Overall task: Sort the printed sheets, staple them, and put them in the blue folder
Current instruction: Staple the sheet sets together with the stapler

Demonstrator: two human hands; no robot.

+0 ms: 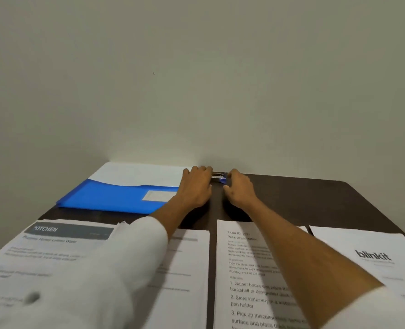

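Both hands at frame centre on the stapler (219,178) — left hand (196,186) and right hand (239,188) each curled round it, blue folder (106,198) left of them, printed sheets (256,269) along the lower frame on the dark surface (315,200)

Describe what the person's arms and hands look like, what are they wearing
Both arms wear white long sleeves, the left sleeve and right sleeve pushed up so the forearms are bare. The left hand and right hand are bare: no gloves, rings or watch visible.
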